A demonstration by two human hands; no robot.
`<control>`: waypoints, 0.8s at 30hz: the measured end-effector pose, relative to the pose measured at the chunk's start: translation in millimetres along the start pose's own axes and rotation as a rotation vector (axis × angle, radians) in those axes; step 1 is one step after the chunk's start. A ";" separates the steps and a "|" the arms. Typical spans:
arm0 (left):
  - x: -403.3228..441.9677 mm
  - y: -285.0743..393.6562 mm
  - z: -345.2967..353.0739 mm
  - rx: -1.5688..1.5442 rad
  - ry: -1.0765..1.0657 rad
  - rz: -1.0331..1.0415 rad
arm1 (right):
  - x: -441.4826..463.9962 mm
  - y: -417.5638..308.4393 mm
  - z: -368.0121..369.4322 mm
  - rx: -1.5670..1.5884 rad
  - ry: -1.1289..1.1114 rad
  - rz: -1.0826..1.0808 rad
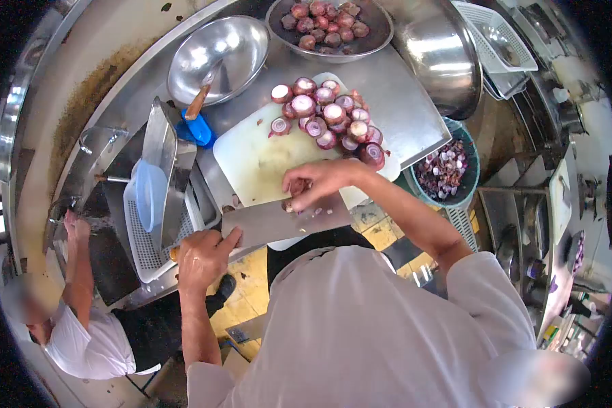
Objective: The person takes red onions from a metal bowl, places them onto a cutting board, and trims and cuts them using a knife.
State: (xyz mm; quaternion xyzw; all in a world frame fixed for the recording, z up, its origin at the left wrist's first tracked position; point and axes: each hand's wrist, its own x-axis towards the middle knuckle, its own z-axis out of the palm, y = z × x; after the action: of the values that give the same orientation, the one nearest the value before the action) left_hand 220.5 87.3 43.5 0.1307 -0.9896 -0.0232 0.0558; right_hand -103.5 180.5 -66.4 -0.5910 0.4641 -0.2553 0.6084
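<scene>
My left hand point(204, 262) is wrapped round the handle of a broad cleaver point(265, 222), its blade lying flat and pointing right across the near edge of the white cutting board point(241, 153). Just above the blade, my right hand point(319, 182) has its fingers closed on a red onion point(299, 185), partly hidden by the fingers. Small pale scraps lie on the blade near those fingertips. Several red onions with cut ends point(333, 114) are heaped on the far right part of the board.
Behind the board stand an upturned-rim steel bowl point(217, 58) and a bowl of whole onions point(330, 51). A bin of onion trimmings point(445, 166) is at the right. On the left, a co-worker point(88, 333) reaches under a tap beside a white basket point(146, 262).
</scene>
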 end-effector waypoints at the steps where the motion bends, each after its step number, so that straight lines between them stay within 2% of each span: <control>1: 4.8 1.2 -0.4 0.003 0.006 0.007 | 0.9 -2.5 1.7 -0.005 0.008 -0.001; 3: 12.4 2.6 -2.4 0.000 -0.004 0.108 | 2.5 -6.0 5.3 -0.080 -0.086 0.062; 5: 13.8 5.3 -2.1 0.012 -0.027 0.149 | 3.1 12.5 6.1 0.050 -0.035 0.042; 7: 17.9 13.9 -4.0 -0.020 -0.049 0.116 | -4.9 30.1 4.5 0.146 0.011 0.059; 9: 15.7 18.5 -4.5 0.004 -0.101 0.062 | -25.0 44.3 1.6 0.095 0.089 0.064; 11: 3.4 7.5 8.6 -0.074 -0.055 0.077 | -59.2 39.8 1.1 0.202 0.290 -0.052; 12: -1.8 4.2 14.8 -0.090 -0.052 0.107 | -79.8 42.9 1.0 0.118 0.432 -0.114; 14: -13.3 -2.3 24.4 -0.141 -0.027 -0.005 | -141.8 37.6 -1.9 0.101 0.634 -0.054; 15: -18.3 -4.5 27.2 -0.141 -0.029 -0.007 | -173.8 39.5 -1.5 0.248 0.750 -0.013; 16: -23.1 -6.6 29.4 -0.123 -0.045 -0.061 | -209.8 45.8 -4.6 0.193 0.834 0.118; 17: -26.1 -8.8 31.5 -0.105 -0.061 -0.114 | -243.7 57.2 -2.6 0.427 0.975 0.071; 18: -28.3 -11.5 32.7 -0.102 -0.062 -0.120 | -279.9 71.2 -7.1 0.300 1.062 0.134; 19: -30.0 -13.9 34.4 -0.125 -0.081 -0.200 | -300.0 65.6 -11.9 0.466 1.174 0.164; 21: -37.3 -15.2 40.9 -0.135 -0.091 -0.314 | -339.5 117.1 -19.1 0.197 1.516 0.483; 23: -36.6 -17.5 52.0 -0.272 0.012 -0.442 | -364.0 137.0 -24.9 -0.753 1.532 0.789; 24: -27.4 -8.5 45.4 -0.272 -0.088 -0.618 | -354.6 124.1 -26.4 -0.591 1.582 0.760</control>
State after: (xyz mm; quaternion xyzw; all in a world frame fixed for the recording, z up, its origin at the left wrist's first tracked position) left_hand 243.7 87.7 -4.9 0.4145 -0.8925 -0.1764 0.0200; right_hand -311.5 493.7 -88.5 -0.1838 0.9533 -0.2389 -0.0181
